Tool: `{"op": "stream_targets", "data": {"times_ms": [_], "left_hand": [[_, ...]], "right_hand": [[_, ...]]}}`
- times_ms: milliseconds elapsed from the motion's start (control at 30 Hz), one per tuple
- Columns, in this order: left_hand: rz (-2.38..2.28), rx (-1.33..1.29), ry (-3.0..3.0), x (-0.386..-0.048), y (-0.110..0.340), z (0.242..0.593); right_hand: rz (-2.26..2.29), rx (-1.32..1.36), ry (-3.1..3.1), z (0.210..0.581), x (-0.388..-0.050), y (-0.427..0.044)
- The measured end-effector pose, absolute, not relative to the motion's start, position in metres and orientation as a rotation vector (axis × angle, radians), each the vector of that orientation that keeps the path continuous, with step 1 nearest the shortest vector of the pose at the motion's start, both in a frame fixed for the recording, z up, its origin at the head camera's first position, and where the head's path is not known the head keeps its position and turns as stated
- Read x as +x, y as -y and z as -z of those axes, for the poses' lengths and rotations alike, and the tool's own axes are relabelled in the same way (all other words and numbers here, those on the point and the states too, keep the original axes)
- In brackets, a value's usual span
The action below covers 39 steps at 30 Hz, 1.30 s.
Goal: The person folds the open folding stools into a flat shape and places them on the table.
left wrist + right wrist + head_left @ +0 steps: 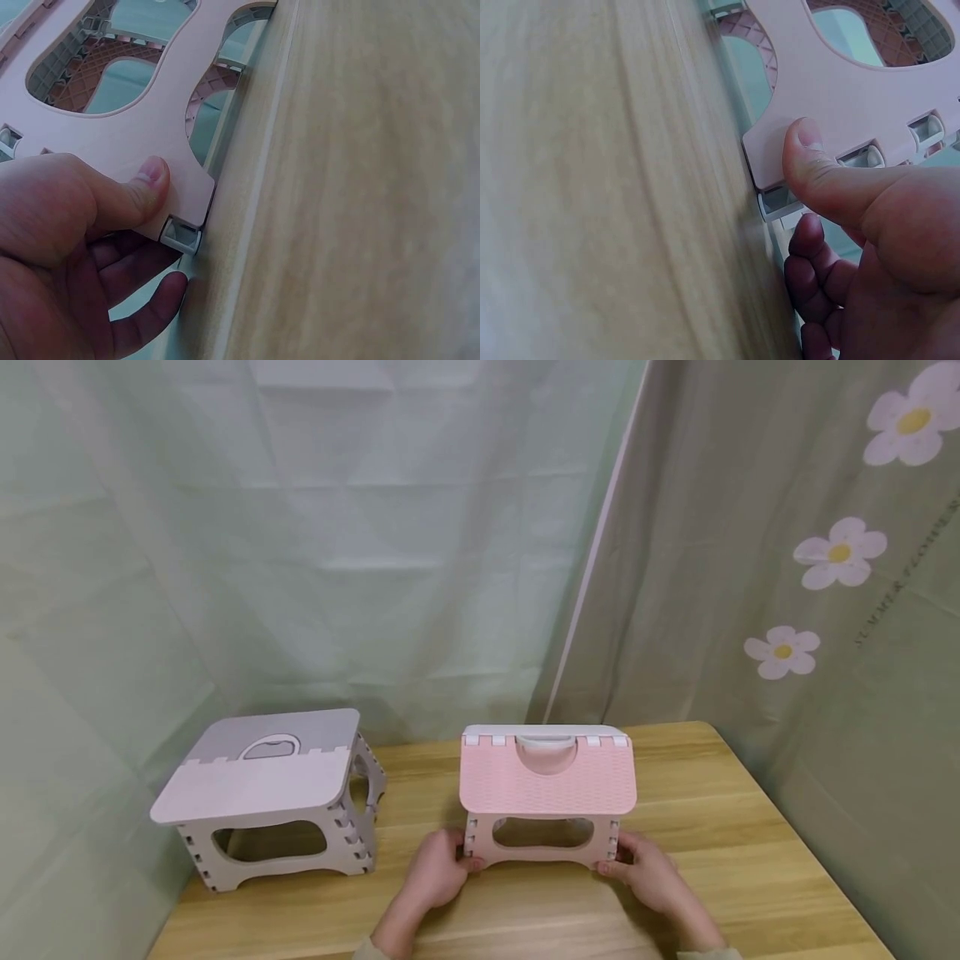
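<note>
A pink and white folding stool (547, 777) stands on the wooden table. Its pink half-top slopes toward me, and only a narrow strip of the white half shows behind the hinge line. At the stool's lower left, my left hand (437, 870) grips the foot of the leg panel (169, 127), thumb on the front face and fingers round the side edge. My right hand (651, 872) holds the opposite foot the same way, its thumb flat on the pink panel (795, 97). The fingertips behind the legs are partly hidden.
To the left stands a second folding stool (262, 797), grey and pale, with its top lying flat and an oval handle in the middle. Curtains (390, 543) hang close behind the table (697, 827) and along both sides; the right one bears printed flowers (840, 553).
</note>
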<state>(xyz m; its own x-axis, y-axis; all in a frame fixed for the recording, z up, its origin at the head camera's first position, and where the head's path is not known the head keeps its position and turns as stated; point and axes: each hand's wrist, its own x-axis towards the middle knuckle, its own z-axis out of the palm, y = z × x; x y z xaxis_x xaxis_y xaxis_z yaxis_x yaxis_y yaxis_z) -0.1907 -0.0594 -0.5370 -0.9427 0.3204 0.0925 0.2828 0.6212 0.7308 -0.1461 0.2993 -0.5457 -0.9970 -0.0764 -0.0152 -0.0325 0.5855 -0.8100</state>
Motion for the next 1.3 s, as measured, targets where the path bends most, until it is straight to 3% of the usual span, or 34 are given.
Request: {"op": "stream_targets", "data": {"times_ms": [1300], "left_hand": [[-1.205, 0.536, -2.82, -0.1885, 0.0579, 0.5361]], "right_hand": [[1.388, -0.027, -2.781, 0.5426, -0.1432, -0.2941]]}}
